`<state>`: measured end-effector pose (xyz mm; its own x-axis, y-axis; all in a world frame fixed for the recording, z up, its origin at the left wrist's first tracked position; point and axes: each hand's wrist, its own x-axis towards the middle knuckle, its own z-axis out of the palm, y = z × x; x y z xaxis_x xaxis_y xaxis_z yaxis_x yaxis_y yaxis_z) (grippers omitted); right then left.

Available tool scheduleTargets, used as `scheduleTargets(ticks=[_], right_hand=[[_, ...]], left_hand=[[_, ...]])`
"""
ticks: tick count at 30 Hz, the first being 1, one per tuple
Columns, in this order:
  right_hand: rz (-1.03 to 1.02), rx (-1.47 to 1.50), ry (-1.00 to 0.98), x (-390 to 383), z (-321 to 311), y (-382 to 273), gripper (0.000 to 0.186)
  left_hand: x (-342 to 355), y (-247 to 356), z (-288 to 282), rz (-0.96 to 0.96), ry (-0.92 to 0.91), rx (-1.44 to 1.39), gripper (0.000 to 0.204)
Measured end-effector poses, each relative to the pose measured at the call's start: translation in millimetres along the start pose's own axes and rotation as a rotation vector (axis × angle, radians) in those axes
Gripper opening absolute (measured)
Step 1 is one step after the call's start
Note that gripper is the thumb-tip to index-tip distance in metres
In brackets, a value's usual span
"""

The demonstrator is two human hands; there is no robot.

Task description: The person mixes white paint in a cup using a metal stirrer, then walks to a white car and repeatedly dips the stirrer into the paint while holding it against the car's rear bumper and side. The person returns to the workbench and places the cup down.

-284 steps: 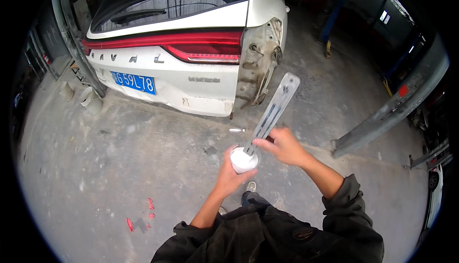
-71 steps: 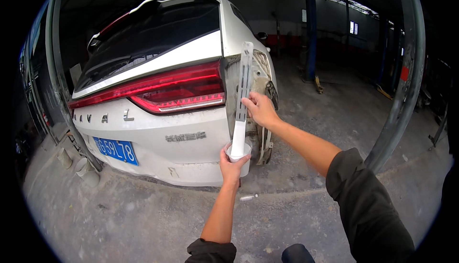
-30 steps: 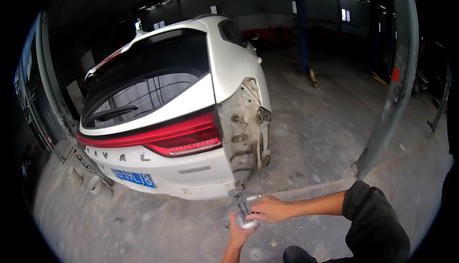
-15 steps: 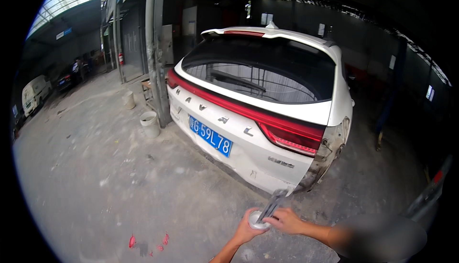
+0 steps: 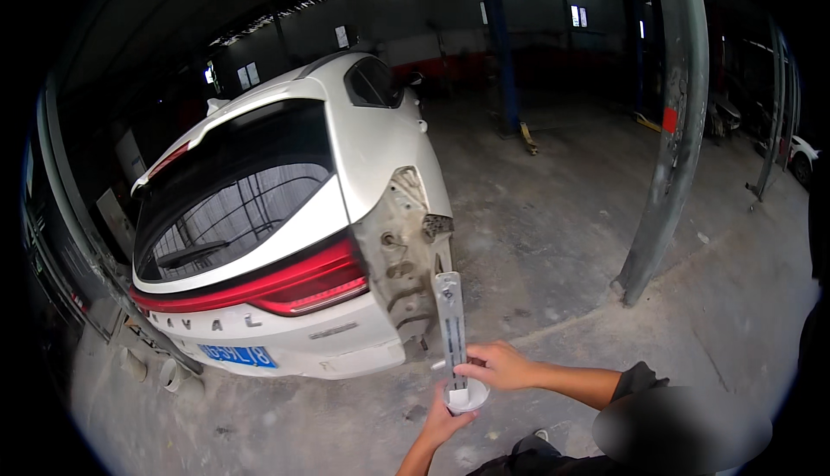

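The left hand [image 5: 443, 424], near the bottom edge just right of centre, was curled around the near left side of a small cup [image 5: 477, 396], grasping it. The right hand [image 5: 500, 365], just above and to its right, gripped a long slotted grey strip [image 5: 452, 320] between thumb and fingers, a little above the cup's rim. The strip stood almost upright, its lower end inside the cup and coated white there; white matter showed in the cup too. The right forearm ran toward the lower right, where a dark sleeve [image 5: 641, 378] met a blurred grey patch. Below the hands, at the bottom edge, a shoe [image 5: 541, 434] showed on the grey floor [image 5: 553, 260].

Beyond the strip's upper end, a white car [image 5: 298, 217] filled the left half of the frame, rear toward the viewer. Its near right corner was bare metal [image 5: 402, 264], beside a red tail light [image 5: 320, 286]; a blue plate [image 5: 235, 355] sat lower left. Two pale buckets [image 5: 179, 378] stood at the lower left of the frame. A grey post [image 5: 666, 182] with a red patch rose at the upper right, and a blue post [image 5: 501, 52] stood at upper centre, before a dim wall with small bright windows [image 5: 579, 16].
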<state>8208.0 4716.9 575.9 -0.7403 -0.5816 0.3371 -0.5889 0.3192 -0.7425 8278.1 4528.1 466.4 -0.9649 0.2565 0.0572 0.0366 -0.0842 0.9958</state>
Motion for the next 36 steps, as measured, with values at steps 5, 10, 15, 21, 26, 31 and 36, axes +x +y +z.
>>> scheduleTargets(ticks=[5,10,15,21,26,31,36], right_hand=[[0.103,-0.016,0.052,-28,-103,73,0.032],[0.047,-0.03,-0.073,-14,-190,118,0.035],[0.016,0.006,-0.082,32,-225,172,0.037],[-0.128,0.127,0.005,120,-257,238,0.029],[-0.061,0.227,0.016,206,-302,299,0.027],[-0.181,0.175,0.115,299,-315,346,0.024],[-0.515,-0.086,0.101,411,-299,412,0.026]], left_hand=[[93,-22,92,-0.026,-0.107,-0.126,0.082],[169,-28,152,-0.097,-0.09,-0.116,0.083],[241,-29,152,-0.141,-0.043,-0.132,0.089],[343,-17,129,0.1,0.031,-0.067,0.093],[427,-3,102,0.095,0.083,-0.067,0.093],[479,5,76,0.079,0.3,0.03,0.101],[492,3,74,0.102,0.586,0.108,0.098]])
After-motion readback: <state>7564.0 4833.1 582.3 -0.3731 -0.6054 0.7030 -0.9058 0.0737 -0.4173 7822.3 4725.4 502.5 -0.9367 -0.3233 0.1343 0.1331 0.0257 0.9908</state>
